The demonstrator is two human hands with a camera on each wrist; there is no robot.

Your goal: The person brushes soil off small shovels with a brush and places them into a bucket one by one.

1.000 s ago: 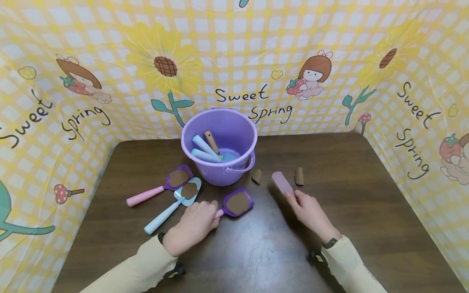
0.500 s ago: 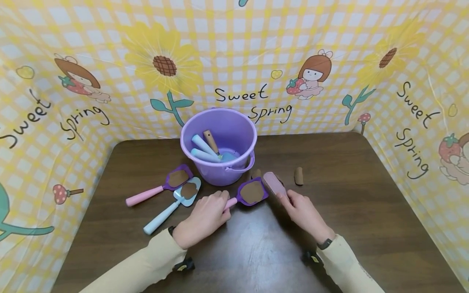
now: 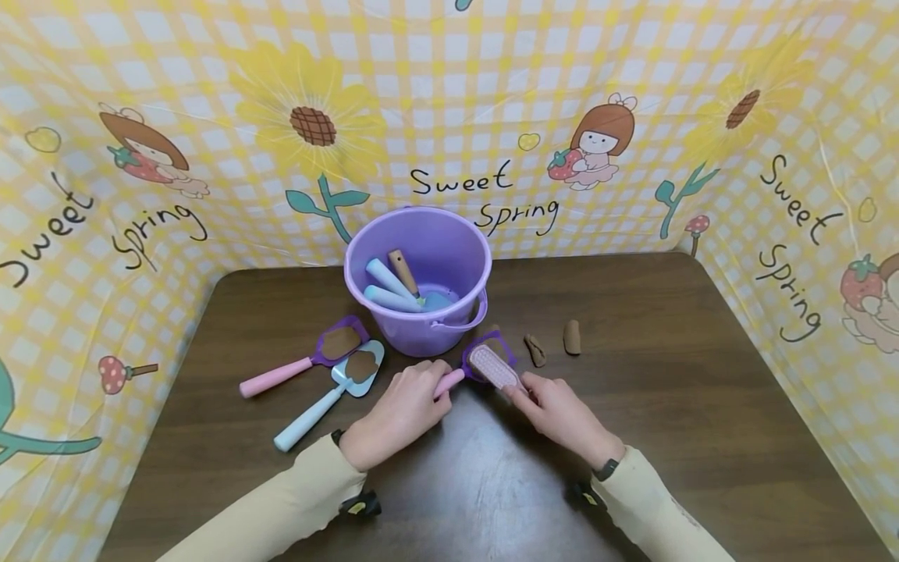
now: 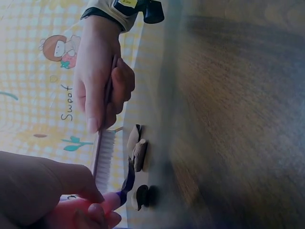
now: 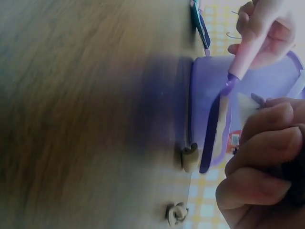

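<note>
Holding the pink handle [image 3: 449, 383] of a purple shovel [image 5: 210, 138], the left hand [image 3: 396, 415] has its fingers curled round it. The shovel is at the front right of the purple bucket [image 3: 421, 337], and its blade looks lifted off the worktop [image 3: 492, 503]. Brown dirt [image 5: 221, 125] lies flat on it. The right hand [image 3: 562, 410] grips a pink brush [image 3: 494, 367], and the brush is over the blade with its bristles down. I cannot tell if the bristles touch the dirt.

The shovel is probably light and stiff, with a smooth handle that could slip a bit. The handle is the good place to hold it. The dirt may be soft and could crumble or slide if the blade tips. The brush is likely light too, with bendy bristles.

A curled brown lump [image 3: 535, 350] and a smoother brown lump [image 3: 572, 338] sit right of the blade, so it could bump them. The bucket's wall is close behind. Left of the left hand lie a blue trowel [image 3: 305, 421] and a second purple shovel [image 3: 277, 378], both with brown stuff on them. The worktop stretches toward the person, so that side seems best for moving. The yellow checked cloth [image 3: 435, 117] stands past the back edge.
</note>
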